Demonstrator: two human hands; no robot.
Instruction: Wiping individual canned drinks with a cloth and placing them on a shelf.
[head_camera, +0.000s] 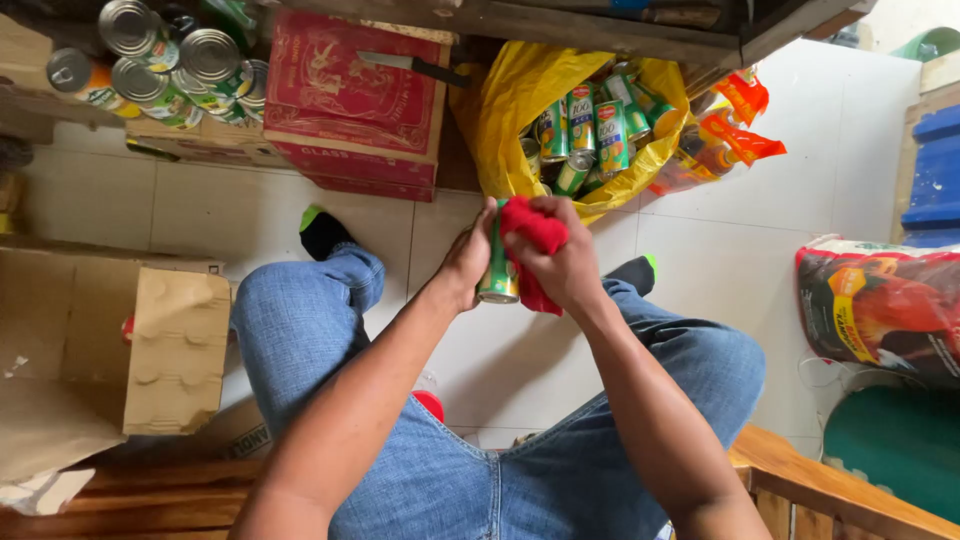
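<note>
A green tin can (498, 275) is held upright between my knees, gripped by my left hand (468, 258) from the left side. My right hand (562, 262) presses a red cloth (533, 228) against the can's top and right side. Just beyond my hands, a yellow plastic bag (510, 115) lies open on the floor with several more green cans (590, 130) inside. I am seated, in blue jeans and black socks.
A red cardboard box (350, 100) with a knife (412, 65) on top stands at the back. Stacked cans (165, 65) sit far left. An open brown carton (120, 350) is at my left, a printed sack (885, 305) at right, orange packets (735, 135) by the bag.
</note>
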